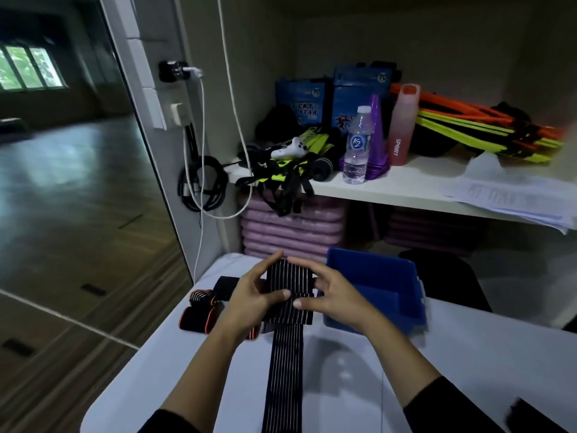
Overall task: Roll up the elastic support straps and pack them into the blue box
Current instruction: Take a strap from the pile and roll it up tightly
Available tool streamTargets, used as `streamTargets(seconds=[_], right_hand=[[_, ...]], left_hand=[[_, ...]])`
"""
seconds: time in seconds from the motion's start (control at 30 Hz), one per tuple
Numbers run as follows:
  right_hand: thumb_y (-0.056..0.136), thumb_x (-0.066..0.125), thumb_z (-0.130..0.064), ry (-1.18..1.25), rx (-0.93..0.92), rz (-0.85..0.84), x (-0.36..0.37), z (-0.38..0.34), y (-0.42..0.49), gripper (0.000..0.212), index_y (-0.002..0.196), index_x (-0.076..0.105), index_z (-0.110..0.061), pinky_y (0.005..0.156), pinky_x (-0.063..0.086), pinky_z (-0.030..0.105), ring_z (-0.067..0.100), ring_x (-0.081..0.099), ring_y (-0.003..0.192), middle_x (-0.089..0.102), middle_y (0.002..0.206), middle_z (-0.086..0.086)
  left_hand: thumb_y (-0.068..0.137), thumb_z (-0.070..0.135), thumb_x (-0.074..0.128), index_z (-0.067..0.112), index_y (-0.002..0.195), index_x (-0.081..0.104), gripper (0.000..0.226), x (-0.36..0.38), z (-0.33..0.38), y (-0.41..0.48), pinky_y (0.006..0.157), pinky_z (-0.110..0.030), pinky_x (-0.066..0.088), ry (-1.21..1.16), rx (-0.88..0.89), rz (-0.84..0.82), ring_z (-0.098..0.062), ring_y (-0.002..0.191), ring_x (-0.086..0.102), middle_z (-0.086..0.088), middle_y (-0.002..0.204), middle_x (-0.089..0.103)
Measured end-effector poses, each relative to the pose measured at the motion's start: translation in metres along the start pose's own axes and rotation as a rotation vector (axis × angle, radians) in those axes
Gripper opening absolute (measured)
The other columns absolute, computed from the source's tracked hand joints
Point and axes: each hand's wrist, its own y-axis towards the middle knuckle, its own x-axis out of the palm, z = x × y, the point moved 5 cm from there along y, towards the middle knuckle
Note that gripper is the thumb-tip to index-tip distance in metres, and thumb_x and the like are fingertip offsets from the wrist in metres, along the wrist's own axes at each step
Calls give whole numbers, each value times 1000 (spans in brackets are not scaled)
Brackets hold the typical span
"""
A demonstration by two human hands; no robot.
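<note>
The white table (pixel 359 385) carries everything in play. On its far right part sits one blue box (pixel 379 292), open at the top; its visible interior shows only blue walls and floor, so it is judged that nothing has been packed yet, though the near floor is hidden by the right hand.

One striped elastic strap (pixel 288 364) is being rolled: its wound end (pixel 288 285) is held up between both hands just left of the box, and a long flat tail is left lying down the table toward the body. Much of that strap is therefore judged still to be wound.

The left hand (pixel 249 303) is closed on the left side of the wound end, thumb laid across its front. The right hand (pixel 335 295) is pressed against the right side with fingers curled over the top and thumb on the front face, a narrow pinch.

Left of the hands, about three orange-edged rolls (pixel 198 318) and one darker piece (pixel 226 287) are counted, bunched together; the exact number cannot be told, since they overlap. A fourth orange edge is seen under the left wrist. None is in the box.
</note>
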Motion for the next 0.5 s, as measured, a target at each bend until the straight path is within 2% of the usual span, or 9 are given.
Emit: streamTargets(seconds=[0.1, 0.17, 0.23, 0.3, 0.4, 0.5], right_hand=[[77, 71, 4, 40, 33, 79, -1, 0, 14, 66, 129, 51, -33, 76, 56, 28, 15, 65, 105, 60, 125, 2], [75, 73, 2, 43, 69, 148, -7, 3, 30, 68, 130, 49, -30, 77, 57, 32, 15, 67, 101, 57, 128, 4], [74, 75, 0, 37, 117, 202, -12, 7, 48, 72, 134, 45, -25, 78, 58, 34, 17, 67, 99, 54, 131, 6], [75, 74, 1, 35, 152, 251, -17, 10, 67, 72, 136, 44, -24, 74, 57, 33, 18, 66, 96, 53, 132, 7], [77, 70, 5, 11, 169, 298, -25, 7, 95, 73, 138, 42, -23, 70, 57, 32, 16, 65, 91, 54, 127, 5], [78, 65, 10, 40, 142, 321, -35, -10, 117, 71, 137, 42, -22, 64, 58, 26, 14, 64, 86, 58, 119, 8]], left_hand=[[80, -7, 63, 26, 124, 56, 56, -13, 1, 12, 69, -29, 55, -22, -24, 50, -23, 90, 70, -9, 104, 70], [82, -4, 62, 27, 123, 57, 52, -18, 2, 26, 68, -30, 56, 0, -43, 70, -24, 88, 70, -11, 101, 71], [84, -4, 60, 25, 126, 54, 52, -22, 0, 45, 76, -34, 57, 35, -74, 90, -27, 92, 69, -14, 105, 69], [84, -6, 58, 20, 130, 51, 53, -28, -3, 67, 82, -37, 56, 49, -106, 102, -28, 96, 66, -16, 111, 65], [84, -10, 54, 16, 133, 46, 57, -33, 0, 96, 78, -35, 56, 77, -110, 79, -26, 94, 64, -13, 110, 63], [84, -15, 50, 14, 135, 43, 59, -36, 15, 122, 85, -44, 52, 71, -56, 71, -27, 96, 60, -10, 107, 62]])
